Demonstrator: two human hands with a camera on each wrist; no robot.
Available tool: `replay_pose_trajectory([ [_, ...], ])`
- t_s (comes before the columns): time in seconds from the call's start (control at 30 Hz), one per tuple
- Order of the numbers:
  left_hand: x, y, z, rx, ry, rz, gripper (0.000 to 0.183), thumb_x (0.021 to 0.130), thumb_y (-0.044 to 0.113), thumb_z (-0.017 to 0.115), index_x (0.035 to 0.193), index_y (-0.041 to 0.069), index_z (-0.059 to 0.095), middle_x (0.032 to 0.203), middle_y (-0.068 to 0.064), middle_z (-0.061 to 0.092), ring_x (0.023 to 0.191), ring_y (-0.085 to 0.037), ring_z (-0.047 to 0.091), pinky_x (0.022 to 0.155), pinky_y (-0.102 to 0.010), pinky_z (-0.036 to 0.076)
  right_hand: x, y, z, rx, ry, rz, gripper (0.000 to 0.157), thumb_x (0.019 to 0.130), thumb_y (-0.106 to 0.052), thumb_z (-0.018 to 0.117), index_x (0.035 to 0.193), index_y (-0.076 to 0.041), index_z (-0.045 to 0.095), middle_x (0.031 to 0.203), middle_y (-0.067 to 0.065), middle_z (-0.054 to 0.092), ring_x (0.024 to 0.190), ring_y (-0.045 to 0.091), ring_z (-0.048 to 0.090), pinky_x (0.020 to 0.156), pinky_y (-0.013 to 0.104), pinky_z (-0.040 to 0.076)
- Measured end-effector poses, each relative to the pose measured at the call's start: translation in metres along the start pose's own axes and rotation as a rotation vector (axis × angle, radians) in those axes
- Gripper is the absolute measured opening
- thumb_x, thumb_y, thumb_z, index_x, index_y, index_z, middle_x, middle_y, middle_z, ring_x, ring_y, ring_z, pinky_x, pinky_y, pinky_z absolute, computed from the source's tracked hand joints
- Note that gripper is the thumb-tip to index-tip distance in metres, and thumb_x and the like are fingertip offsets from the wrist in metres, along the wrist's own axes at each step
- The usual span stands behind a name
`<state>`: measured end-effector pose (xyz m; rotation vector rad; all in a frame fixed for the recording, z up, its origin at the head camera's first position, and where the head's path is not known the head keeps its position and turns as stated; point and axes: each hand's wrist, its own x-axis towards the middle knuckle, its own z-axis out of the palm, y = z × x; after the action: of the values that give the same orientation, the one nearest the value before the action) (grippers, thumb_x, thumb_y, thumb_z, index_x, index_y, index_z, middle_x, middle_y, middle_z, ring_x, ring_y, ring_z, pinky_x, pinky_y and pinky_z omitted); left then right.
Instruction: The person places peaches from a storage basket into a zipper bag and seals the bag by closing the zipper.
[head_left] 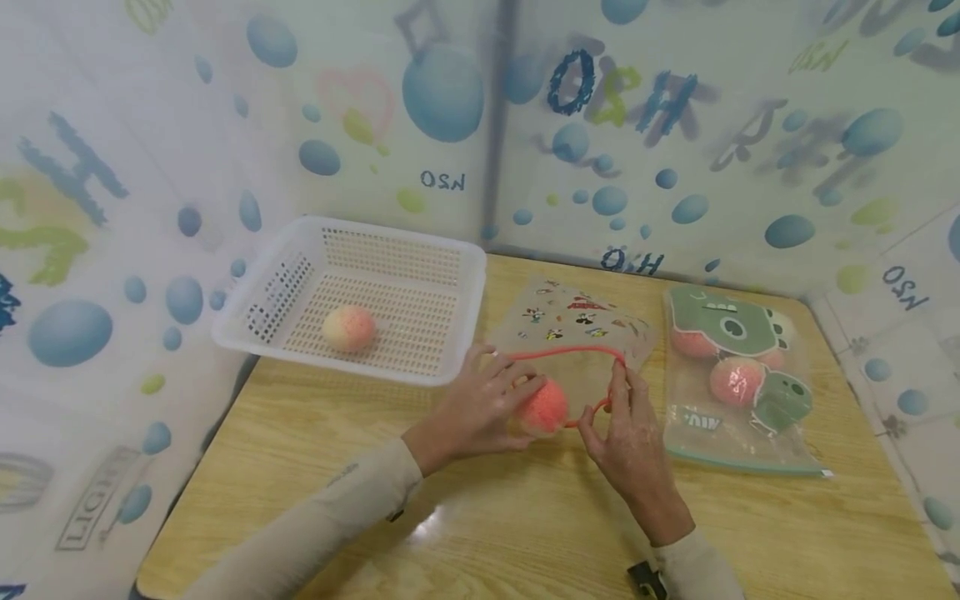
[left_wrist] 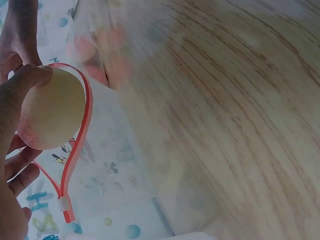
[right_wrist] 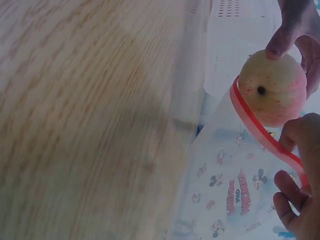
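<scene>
A pink and pale yellow peach (head_left: 545, 406) is held in my left hand (head_left: 480, 406), thumb on one side and fingers on the other. It sits at the open mouth of a clear zip bag (head_left: 555, 321) printed with small cartoon figures. The bag's red zip edge (right_wrist: 257, 125) curves around the peach's side in the right wrist view. My right hand (head_left: 633, 442) pinches that red edge at its right end. A dark spot shows on the pale end of the peach (right_wrist: 275, 95). In the left wrist view, a white slider (left_wrist: 63, 203) sits on the red strip.
A white perforated basket (head_left: 468, 333) at the back left contains another peach (head_left: 349, 328). To the right lies a clear zip bag with green dinosaur prints (head_left: 723, 321) and several peaches inside. A patterned curtain (head_left: 525, 167) surrounds the wooden table (head_left: 480, 533).
</scene>
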<state>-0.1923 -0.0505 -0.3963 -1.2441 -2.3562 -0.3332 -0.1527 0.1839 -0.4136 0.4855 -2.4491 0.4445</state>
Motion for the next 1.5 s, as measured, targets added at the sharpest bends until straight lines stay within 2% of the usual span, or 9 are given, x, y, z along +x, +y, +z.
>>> replay_pose_trajectory([
  [0.13,0.001,0.001,0.003,0.018,-0.013,0.012,0.072,0.064,0.058,0.065,0.119,0.013,0.058,0.114,-0.001,0.057,0.108,-0.021,0.045,0.098,-0.049,0.02,-0.001,-0.001,0.0,0.012,-0.004,-0.002,0.079,0.073,-0.021,0.062,0.139,0.004,0.026,0.122,0.026,0.04,0.076,0.027,0.052,0.06,0.038,0.049],
  [0.3,0.003,0.002,0.006,0.038,-0.032,0.027,0.069,0.066,0.056,0.066,0.121,0.017,0.056,0.118,0.002,0.056,0.108,-0.021,0.045,0.096,-0.048,0.023,-0.001,-0.002,0.0,0.019,-0.026,-0.001,0.08,0.074,-0.021,0.062,0.14,0.003,0.024,0.124,0.024,0.039,0.078,0.025,0.052,0.063,0.036,0.05],
  [0.57,0.004,0.005,0.011,0.025,-0.056,0.038,0.063,0.068,0.05,0.067,0.121,0.018,0.057,0.122,-0.002,0.055,0.112,-0.023,0.043,0.091,-0.047,0.027,-0.004,-0.002,0.003,0.033,-0.001,-0.01,0.076,0.074,-0.019,0.061,0.137,0.006,0.027,0.123,0.025,0.038,0.075,0.021,0.052,0.057,0.033,0.05],
  [0.63,0.004,0.005,0.011,0.012,-0.029,0.04,0.055,0.071,0.046,0.067,0.118,0.018,0.059,0.121,-0.003,0.055,0.111,-0.024,0.043,0.09,-0.047,0.027,-0.004,-0.002,0.004,0.04,0.013,-0.01,0.075,0.074,-0.019,0.061,0.137,0.006,0.028,0.123,0.025,0.039,0.074,0.022,0.052,0.057,0.033,0.05],
  [0.83,0.003,0.005,0.008,-0.025,0.161,0.045,0.032,0.074,0.035,0.062,0.099,0.017,0.066,0.105,0.0,0.058,0.099,-0.022,0.049,0.087,-0.046,0.031,-0.004,-0.002,0.007,0.074,0.066,-0.014,0.071,0.073,-0.016,0.061,0.134,0.008,0.032,0.119,0.026,0.041,0.076,0.022,0.055,0.056,0.034,0.051],
  [0.9,0.001,0.004,0.007,-0.036,0.198,0.04,0.029,0.074,0.035,0.06,0.096,0.016,0.067,0.101,0.001,0.058,0.097,-0.021,0.05,0.086,-0.046,0.032,-0.005,-0.001,0.007,0.08,0.07,-0.002,0.071,0.074,-0.017,0.061,0.134,0.008,0.032,0.12,0.025,0.041,0.077,0.022,0.054,0.055,0.035,0.051],
  [1.0,-0.003,0.0,0.006,-0.062,0.225,0.028,0.028,0.075,0.033,0.06,0.093,0.015,0.068,0.098,0.001,0.059,0.095,-0.021,0.05,0.086,-0.045,0.033,-0.004,-0.001,0.007,0.088,0.081,0.013,0.073,0.074,-0.017,0.061,0.136,0.006,0.03,0.123,0.025,0.039,0.079,0.024,0.053,0.056,0.036,0.051],
  [1.2,-0.009,-0.009,0.005,-0.044,0.296,0.005,0.024,0.071,0.029,0.065,0.089,0.014,0.067,0.095,0.001,0.06,0.09,-0.02,0.052,0.083,-0.045,0.035,-0.002,0.0,0.005,0.113,0.132,-0.005,0.073,0.072,-0.014,0.061,0.135,0.007,0.031,0.122,0.027,0.04,0.081,0.025,0.051,0.056,0.037,0.051],
  [1.5,-0.018,-0.023,-0.009,-0.005,0.279,-0.06,0.021,0.076,0.03,0.06,0.086,0.014,0.066,0.092,0.001,0.061,0.09,-0.02,0.052,0.086,-0.045,0.034,0.003,0.0,0.001,0.145,0.208,-0.031,0.07,0.07,-0.011,0.061,0.131,0.01,0.036,0.119,0.027,0.043,0.079,0.025,0.053,0.049,0.035,0.049],
])
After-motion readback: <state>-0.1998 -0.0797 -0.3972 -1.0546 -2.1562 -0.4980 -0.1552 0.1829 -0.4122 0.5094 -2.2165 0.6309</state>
